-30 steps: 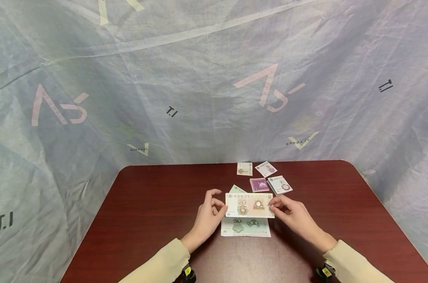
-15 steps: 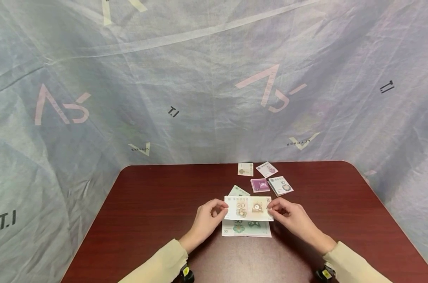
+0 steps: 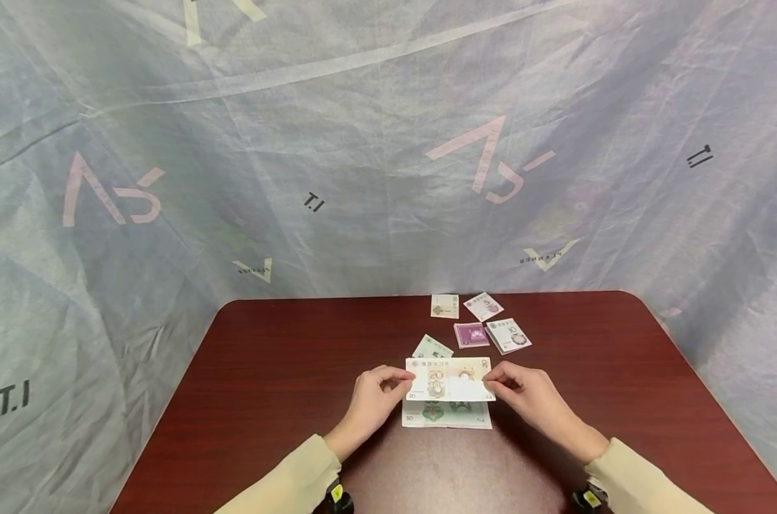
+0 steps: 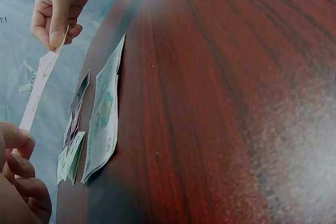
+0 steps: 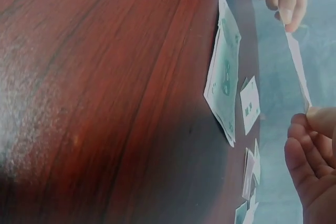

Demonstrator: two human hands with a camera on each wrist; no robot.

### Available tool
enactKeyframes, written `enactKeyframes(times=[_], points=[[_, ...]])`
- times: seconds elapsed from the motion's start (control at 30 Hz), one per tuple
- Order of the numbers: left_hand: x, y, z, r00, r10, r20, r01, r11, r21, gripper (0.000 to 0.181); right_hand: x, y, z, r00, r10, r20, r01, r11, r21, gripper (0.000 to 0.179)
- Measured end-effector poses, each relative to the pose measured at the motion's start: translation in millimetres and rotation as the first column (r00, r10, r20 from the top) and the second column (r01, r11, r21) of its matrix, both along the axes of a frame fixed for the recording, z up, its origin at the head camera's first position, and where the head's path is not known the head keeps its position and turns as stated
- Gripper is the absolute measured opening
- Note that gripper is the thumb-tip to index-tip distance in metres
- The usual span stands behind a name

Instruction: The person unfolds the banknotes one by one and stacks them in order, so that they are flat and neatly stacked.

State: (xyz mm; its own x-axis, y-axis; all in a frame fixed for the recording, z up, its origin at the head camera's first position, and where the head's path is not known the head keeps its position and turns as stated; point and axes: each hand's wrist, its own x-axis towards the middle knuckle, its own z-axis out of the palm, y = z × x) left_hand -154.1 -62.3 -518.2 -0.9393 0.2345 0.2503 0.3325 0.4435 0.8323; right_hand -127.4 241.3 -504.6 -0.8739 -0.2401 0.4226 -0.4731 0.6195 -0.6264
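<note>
One 20 note point(image 3: 450, 380) is pinched by the left hand point(image 3: 370, 401) and right hand point(image 3: 534, 395) above green 50 notes point(image 3: 449, 417)

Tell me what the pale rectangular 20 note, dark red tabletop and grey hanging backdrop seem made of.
Pale rectangular 20 note: probably smooth paper; thin-edged and slightly bent in the wrist views.
Dark red tabletop: wood or wood-look laminate, semi-gloss; dark grain streaks and a glare patch.
Grey hanging backdrop: likely dull fabric, with creases and soft folds.
</note>
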Motion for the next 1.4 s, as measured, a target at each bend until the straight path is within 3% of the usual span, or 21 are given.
enactKeyframes(times=[0.4,0.77,1.07,1.4], points=[[3.3,-2.1,-9.5,0.998,-0.058,-0.023,0.053,0.986,-0.159,0.011,4.2,-6,-17.1,0.999,0.042,-0.015,-0.041,0.996,0.08,0.024],[7.7,-1.8,-13.5,0.996,-0.076,-0.041,0.058,0.943,-0.329,0.01,6.4,-9,-31.9,0.997,0.077,0.008,-0.077,0.992,0.104,0.023],[6.3,-2.8,-17.5,0.994,-0.094,-0.046,0.072,0.934,-0.351,0.01,6.2,-10,-34.8,0.996,0.086,0.034,-0.089,0.989,0.118,0.022],[7.1,-2.8,-21.9,0.995,-0.087,-0.047,0.062,0.922,-0.383,0.01,5.2,-12,-35.0,0.993,0.114,-0.011,-0.111,0.983,0.148,0.023]])
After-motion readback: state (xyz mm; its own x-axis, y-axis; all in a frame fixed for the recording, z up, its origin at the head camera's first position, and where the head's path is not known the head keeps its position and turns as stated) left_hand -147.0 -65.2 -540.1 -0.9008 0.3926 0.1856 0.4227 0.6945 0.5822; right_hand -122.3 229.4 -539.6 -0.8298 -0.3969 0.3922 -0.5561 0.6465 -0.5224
